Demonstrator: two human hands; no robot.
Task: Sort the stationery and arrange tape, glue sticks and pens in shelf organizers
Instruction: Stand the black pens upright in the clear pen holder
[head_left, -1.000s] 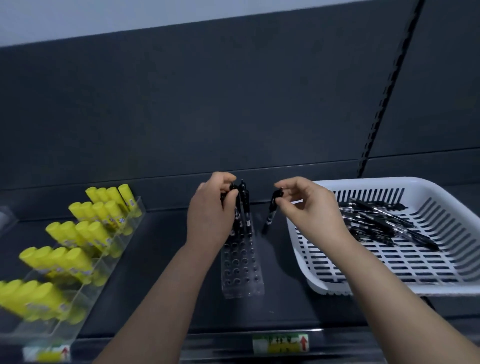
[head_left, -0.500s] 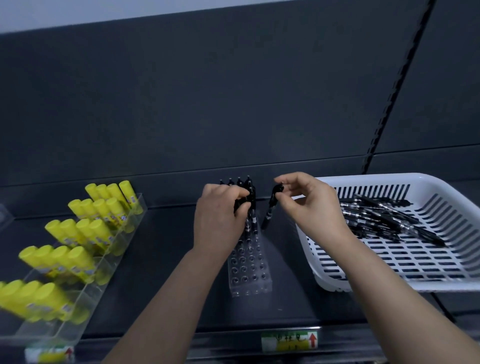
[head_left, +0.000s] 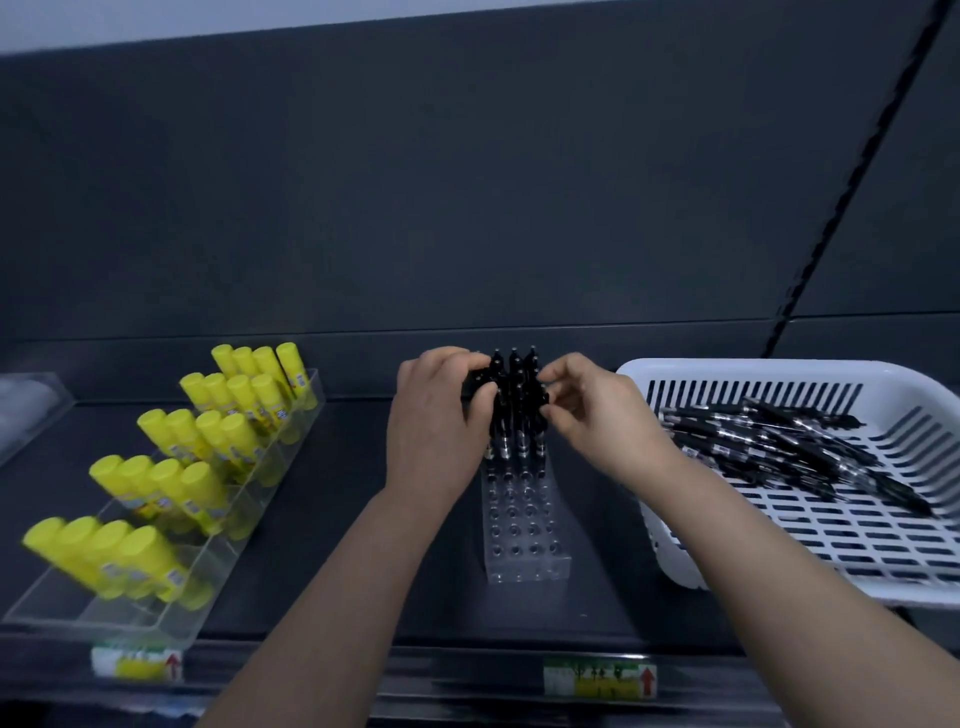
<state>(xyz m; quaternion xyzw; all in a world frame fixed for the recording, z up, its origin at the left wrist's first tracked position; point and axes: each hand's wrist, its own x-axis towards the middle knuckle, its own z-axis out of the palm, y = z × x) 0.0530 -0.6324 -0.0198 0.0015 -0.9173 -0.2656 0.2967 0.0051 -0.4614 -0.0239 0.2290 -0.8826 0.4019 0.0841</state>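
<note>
A clear acrylic pen holder (head_left: 524, 525) with rows of holes stands mid-shelf. Several black pens (head_left: 514, 410) stand upright in its far rows. My left hand (head_left: 436, 426) grips a black pen at the holder's far left side. My right hand (head_left: 597, 415) pinches a black pen at the far right side of the standing pens. A white slatted basket (head_left: 810, 535) at the right holds several loose black pens (head_left: 779, 441). Yellow glue sticks (head_left: 208, 441) fill a clear stepped organizer (head_left: 156, 608) at the left.
The dark shelf (head_left: 322, 519) has a front rail with price labels (head_left: 600, 680). A dark back panel rises behind. A clear container (head_left: 26, 410) shows at the far left edge.
My right hand moved left and brought its pen against the standing pens in the holder. My left hand stays at the pens on the holder's left side.
</note>
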